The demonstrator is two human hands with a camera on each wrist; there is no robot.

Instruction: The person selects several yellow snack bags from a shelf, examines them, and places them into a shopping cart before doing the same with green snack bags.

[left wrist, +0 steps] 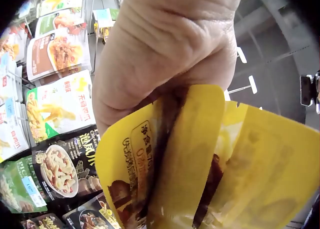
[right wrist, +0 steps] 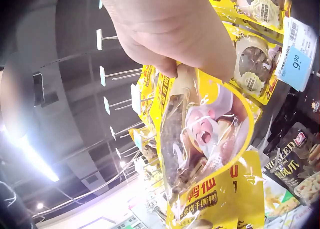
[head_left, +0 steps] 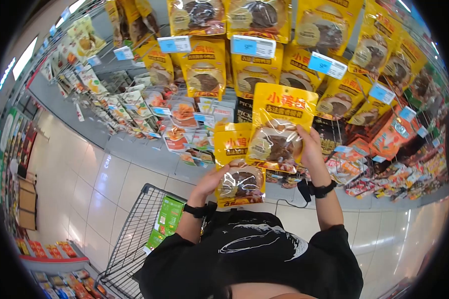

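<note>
My right hand [head_left: 310,145] grips the side edge of a yellow snack pouch [head_left: 285,107], held upright in front of the shelf; brown food shows through its clear window. Lower and to the left, my left hand [head_left: 210,182] pinches a second yellow snack pouch [head_left: 241,188] by its side. The right pouch overlaps part of the left one in the head view. In the left wrist view, yellow packaging [left wrist: 190,164] bulges out below the hand, whose fingertips are hidden behind it. A cartoon figure is printed on the pouch [right wrist: 205,129] in the right wrist view.
Matching yellow pouches [head_left: 203,62] hang on hooks above, behind price tags [head_left: 253,46]. White snack packs [head_left: 132,102] fill the racks at left, red and orange packs [head_left: 394,134] those at right. A wire shopping cart [head_left: 127,239] with green packages [head_left: 170,214] stands at my left side.
</note>
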